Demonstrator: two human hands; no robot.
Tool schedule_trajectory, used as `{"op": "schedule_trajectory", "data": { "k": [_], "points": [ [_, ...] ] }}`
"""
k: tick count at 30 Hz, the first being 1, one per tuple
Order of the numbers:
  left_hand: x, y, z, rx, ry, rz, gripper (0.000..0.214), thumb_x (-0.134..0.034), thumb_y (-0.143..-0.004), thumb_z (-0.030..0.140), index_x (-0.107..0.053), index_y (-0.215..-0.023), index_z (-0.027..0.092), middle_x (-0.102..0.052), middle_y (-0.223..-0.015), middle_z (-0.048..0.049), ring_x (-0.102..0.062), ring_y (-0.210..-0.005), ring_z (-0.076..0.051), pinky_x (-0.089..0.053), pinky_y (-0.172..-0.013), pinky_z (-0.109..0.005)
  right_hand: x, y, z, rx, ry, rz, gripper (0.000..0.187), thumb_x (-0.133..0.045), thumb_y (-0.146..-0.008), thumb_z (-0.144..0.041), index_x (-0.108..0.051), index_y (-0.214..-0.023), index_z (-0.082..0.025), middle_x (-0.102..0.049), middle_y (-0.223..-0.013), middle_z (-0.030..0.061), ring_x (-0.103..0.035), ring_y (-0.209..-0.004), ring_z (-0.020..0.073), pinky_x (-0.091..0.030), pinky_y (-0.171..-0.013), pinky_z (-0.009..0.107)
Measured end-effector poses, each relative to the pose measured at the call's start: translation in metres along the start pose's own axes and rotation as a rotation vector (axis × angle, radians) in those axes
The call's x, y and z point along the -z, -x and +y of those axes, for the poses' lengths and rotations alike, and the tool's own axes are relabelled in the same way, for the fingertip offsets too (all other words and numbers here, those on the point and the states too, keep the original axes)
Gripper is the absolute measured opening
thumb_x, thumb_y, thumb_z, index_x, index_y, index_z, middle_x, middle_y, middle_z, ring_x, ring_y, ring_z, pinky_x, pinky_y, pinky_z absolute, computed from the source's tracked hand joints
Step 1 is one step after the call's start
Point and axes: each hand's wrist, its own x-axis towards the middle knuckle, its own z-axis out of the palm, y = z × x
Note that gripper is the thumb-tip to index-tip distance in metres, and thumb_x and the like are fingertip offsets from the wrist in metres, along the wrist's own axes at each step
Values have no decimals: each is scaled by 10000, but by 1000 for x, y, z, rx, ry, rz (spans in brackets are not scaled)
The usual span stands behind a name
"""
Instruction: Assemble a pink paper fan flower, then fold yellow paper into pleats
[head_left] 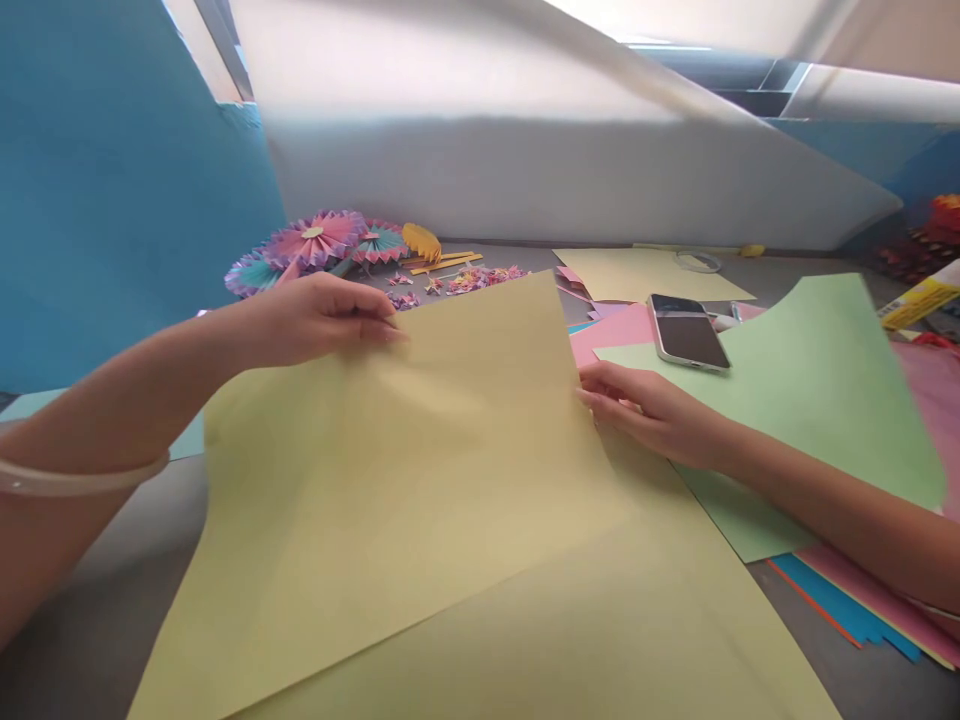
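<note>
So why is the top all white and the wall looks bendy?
Head view: bright light from above washes out the white wall; the wide lens bends straight edges near the borders; the phone screen shows pale glare; a soft shadow lies on the yellow paper under the left hand.

L hand (330, 318) & R hand (645, 410) pinch yellow paper sheet (405, 470) edges, phone (688, 332) nearby on green sheet (825, 390).

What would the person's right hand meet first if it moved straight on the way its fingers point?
The right hand points left at the yellow sheet; its fingertips seem to reach that sheet's raised right edge, so the paper comes first.
</note>
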Motion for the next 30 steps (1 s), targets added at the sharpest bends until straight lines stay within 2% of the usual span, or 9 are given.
{"op": "schedule_trajectory", "data": {
  "k": [5,9,11,15,18,21,24,27,30],
  "points": [
    [0,-18,6,42,16,-128,311,-621,-773,486,-686,-811,184,-618,-771,2,-521,-678,-142,-439,-586,-223,2,-1,7,57,-168,68,323,-395,-969,-489,-570,-1092,-247,-648,-912,50,-619,-832,178,-517,-766,349],
    [-5,-36,7,-16,46,-258,284,-667,-723,483,-708,-790,210,-642,-806,-2,-561,-736,-175,-456,-633,-235,-2,-8,13,65,-196,122,493,-492,-929,-393,-363,-1393,-291,-615,-1077,60,-629,-819,160,-561,-726,339],
    [-6,-42,7,-28,48,-278,259,-667,-738,467,-712,-793,218,-630,-790,2,-569,-737,-177,-452,-621,-230,-3,-9,12,71,-142,189,624,-508,-907,-320,-252,-1475,-309,-581,-1165,70,-624,-818,151,-572,-752,346],
    [-7,-45,6,15,59,-237,274,-678,-748,479,-729,-842,228,-658,-822,-4,-604,-761,-192,-453,-599,-218,0,-8,6,88,106,420,554,-485,-913,-288,-346,-1450,-285,-562,-1199,92,-624,-925,193,-570,-829,383],
    [-12,-37,5,93,140,-195,338,-687,-753,514,-725,-953,244,-685,-937,-13,-631,-842,-211,-468,-625,-207,2,-8,1,91,275,544,553,-495,-914,-318,-340,-1442,-267,-464,-1325,130,-612,-933,209,-562,-802,392],
    [-25,-26,4,135,168,-186,438,-660,-776,575,-688,-1086,268,-677,-1011,-18,-628,-882,-209,-472,-645,-200,0,-9,-4,-79,209,415,539,-458,-939,-397,-314,-1438,-256,-551,-1169,109,-609,-718,173,-536,-654,356],
    [-40,-17,3,127,149,-172,461,-658,-766,610,-695,-1065,261,-662,-925,-18,-611,-828,-194,-442,-611,-194,-2,-10,-7,-216,130,237,454,-404,-954,-513,-448,-1329,-260,-610,-868,34,-554,-571,151,-453,-521,304],
    [-47,-13,4,125,160,-115,475,-655,-760,625,-690,-1047,248,-637,-850,-11,-581,-765,-174,-414,-585,-199,-2,-11,-9,-230,95,163,467,-419,-929,-595,-540,-1212,-244,-572,-716,-5,-489,-529,135,-393,-476,274],
    [-47,-13,5,133,193,-69,476,-653,-749,637,-695,-985,226,-640,-818,-9,-577,-736,-170,-414,-574,-208,3,-11,-9,-205,24,152,557,-491,-878,-641,-497,-1277,-252,-581,-696,-17,-510,-551,144,-404,-469,270]
  ]
}}
